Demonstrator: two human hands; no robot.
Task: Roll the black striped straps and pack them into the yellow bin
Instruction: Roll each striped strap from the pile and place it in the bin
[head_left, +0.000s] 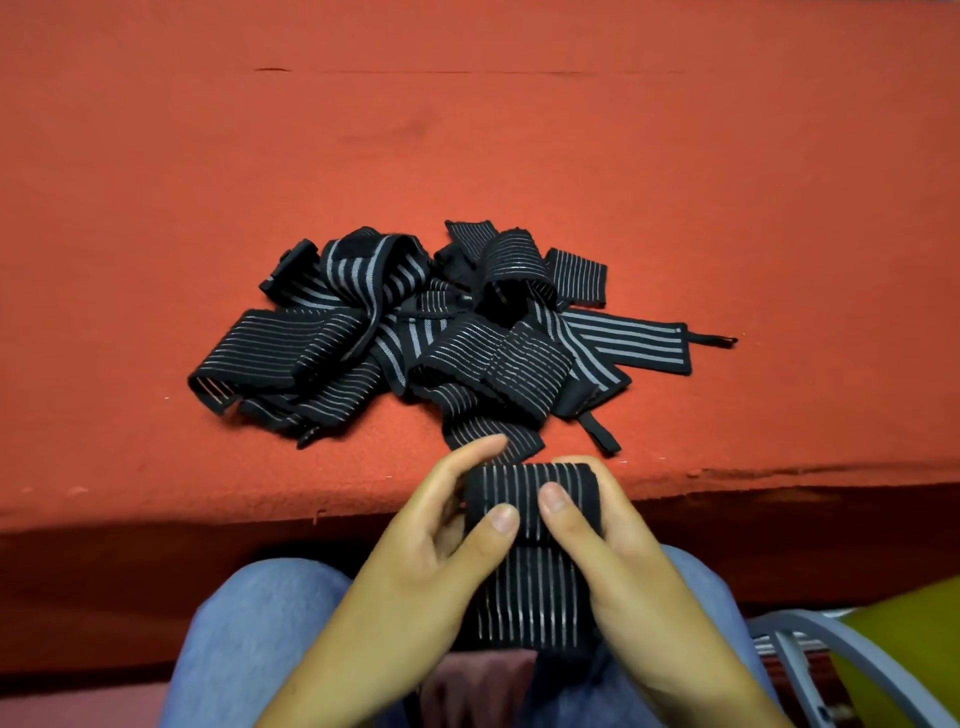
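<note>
A black strap with thin pale stripes (524, 587) is partly rolled at the red table's front edge. Its rolled part (530, 491) sits between both thumbs, and the loose tail hangs down over my lap. My left hand (441, 535) grips the roll's left end with thumb on top. My right hand (608, 540) grips the right end the same way. A tangled pile of several more striped straps (415, 332) lies on the table just beyond. A yellow bin (914, 654) shows partly at the lower right corner.
The red cloth-covered table (467, 130) stretches far back behind the pile. A grey metal chair frame (831, 644) stands at my right, next to the yellow bin. My knees in blue jeans (249, 634) are under the table edge.
</note>
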